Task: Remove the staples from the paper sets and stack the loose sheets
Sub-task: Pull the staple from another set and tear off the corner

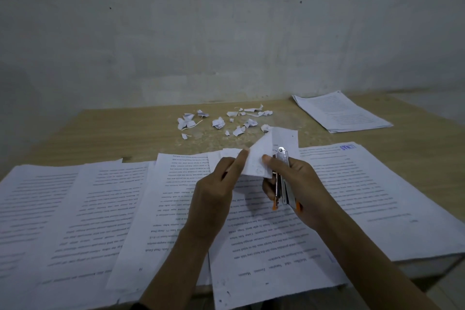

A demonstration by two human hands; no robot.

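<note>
left hand [214, 184] pinches paper corner [256, 161] | right hand [297, 181] grips stapler [283, 176], thumb on same corner

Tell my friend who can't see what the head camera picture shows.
The left hand pinches a folded paper corner while the right hand grips a metal stapler, above printed sheets on a wooden table. Torn paper scraps lie behind them.

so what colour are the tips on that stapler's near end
Orange, against the silver metal stapler; the head view shows it.
</note>
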